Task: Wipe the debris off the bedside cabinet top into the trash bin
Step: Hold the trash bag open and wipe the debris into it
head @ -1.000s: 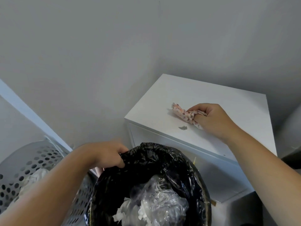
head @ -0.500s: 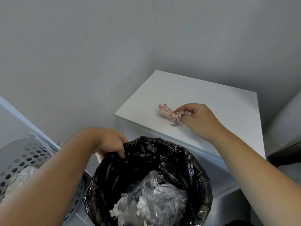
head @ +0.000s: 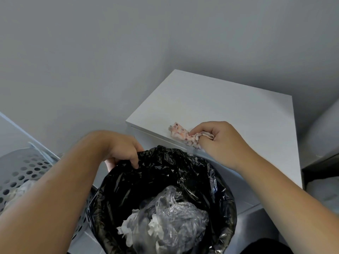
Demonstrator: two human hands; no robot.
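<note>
— Where does the cloth (head: 181,135) lie?
— On the cabinet top (head: 220,107), at its front edge, in the right hand (head: 219,142).
— And the trash bin (head: 165,180)?
— Before the cabinet, its rim just under that front edge. The left hand (head: 122,150) grips its far-left rim. Crumpled plastic (head: 172,217) lies inside.
— Anything further left?
— A perforated basket (head: 23,171), beside the bin.

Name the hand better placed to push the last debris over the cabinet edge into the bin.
Right. The right hand already holds the cloth at the cabinet top's front edge; the left hand is busy holding the bin liner beneath.
</note>
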